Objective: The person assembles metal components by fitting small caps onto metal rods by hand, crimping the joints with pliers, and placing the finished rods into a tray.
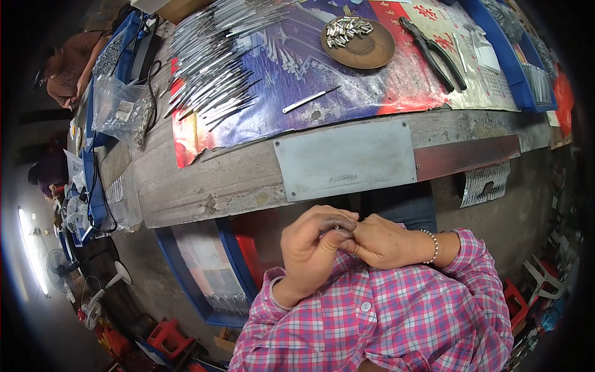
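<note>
My left hand (310, 245) and my right hand (387, 242) meet in front of my chest, just off the table's near edge. Thumb and forefinger of the left are pinched together, and a tiny glint shows between them; what it is I cannot make out. The right hand is curled against the left, its fingertips hidden. Beyond them on the table lies a single slim silver rod (311, 99) with a dark pointed tip. A large heap of similar rods (214, 74) spreads at the far left. Small silver metal sleeves (348, 31) fill part of a round brown dish (369, 57).
Black-handled pliers (434, 54) lie right of the dish. A grey metal plate (347, 161) is fixed to the table's front edge. Blue bins stand at both sides, with a clear plastic bag (121, 111) at left. Below is a blue-framed tray (207, 266). Another person (74, 68) sits far left.
</note>
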The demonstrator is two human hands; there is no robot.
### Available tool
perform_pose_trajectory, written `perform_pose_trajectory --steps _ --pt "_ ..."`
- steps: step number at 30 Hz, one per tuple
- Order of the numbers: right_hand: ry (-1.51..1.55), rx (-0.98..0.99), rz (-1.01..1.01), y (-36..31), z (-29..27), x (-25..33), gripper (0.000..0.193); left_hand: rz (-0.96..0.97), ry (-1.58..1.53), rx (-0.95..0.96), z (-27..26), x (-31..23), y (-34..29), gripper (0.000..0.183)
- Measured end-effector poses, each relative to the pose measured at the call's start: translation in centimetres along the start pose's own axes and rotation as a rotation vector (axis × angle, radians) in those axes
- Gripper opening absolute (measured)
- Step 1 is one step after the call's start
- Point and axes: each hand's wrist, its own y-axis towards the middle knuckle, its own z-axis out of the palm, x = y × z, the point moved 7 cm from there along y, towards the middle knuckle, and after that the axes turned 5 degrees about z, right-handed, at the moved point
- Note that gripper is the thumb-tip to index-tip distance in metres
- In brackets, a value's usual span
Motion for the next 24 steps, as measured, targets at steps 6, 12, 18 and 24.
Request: perform_pose_trajectory --steps 6,12,18,24 --pt "0.690 0.483 -0.032 -0.2 3.7 0.5 0.033 -0.306 -1.400 0.119 3.9 4.4 -1.4 0.033" --pt "0.341 0.152 0.082 0.4 0.6 -0.2 0.030 -0.287 -0.470 -0.050 0.7 3.0 -0.5 0.019" --pt "0.051 0.166 0.099 0.6 1.0 -0.3 0.030 -0.135 -0.117 0.034 -0.2 1.0 -0.4 0.013" --pt "0.805 0.420 -0.080 0.5 4.1 0.6 0.031 -0.394 -1.139 0.068 3.2 5.2 -2.0 0.033"
